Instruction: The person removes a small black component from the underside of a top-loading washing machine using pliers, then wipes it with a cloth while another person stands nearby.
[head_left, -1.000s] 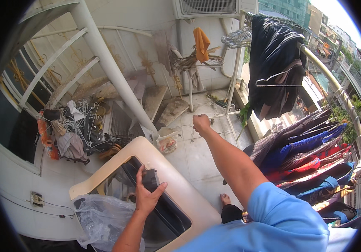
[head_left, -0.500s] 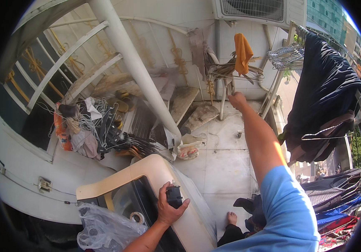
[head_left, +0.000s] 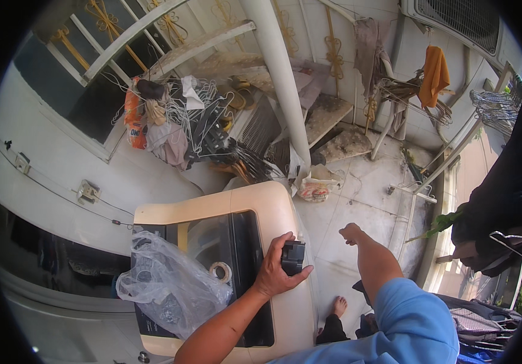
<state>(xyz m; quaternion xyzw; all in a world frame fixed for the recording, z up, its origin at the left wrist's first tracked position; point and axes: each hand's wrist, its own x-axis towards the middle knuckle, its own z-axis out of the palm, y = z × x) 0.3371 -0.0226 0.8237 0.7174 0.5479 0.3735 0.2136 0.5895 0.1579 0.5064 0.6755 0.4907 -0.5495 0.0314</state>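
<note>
home laundry balcony [head_left: 358, 182], washing machine [head_left: 249, 236], hanging clothes [head_left: 509, 194]

White post [head_left: 282, 91] stands at centre rear, pale slabs [head_left: 330, 121] just right of it, white hangers [head_left: 203, 97] tangled with cloths [head_left: 168, 144] to its left. Printed plastic bag [head_left: 316, 189] near its foot. Orange cloth [head_left: 434, 76] hangs below and left of an air-conditioner unit [head_left: 458, 21]. Far right: bunched wire hangers [head_left: 496, 106], dark garment [head_left: 506, 188] hanging nearby. Left wall [head_left: 54, 145]: electrical socket [head_left: 88, 192], dark cable [head_left: 116, 222].

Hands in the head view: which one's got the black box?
The left hand: it grips the black box over the cream rim of the washing machine. The right hand, curled out over the tiled floor, shows no such box.
</note>
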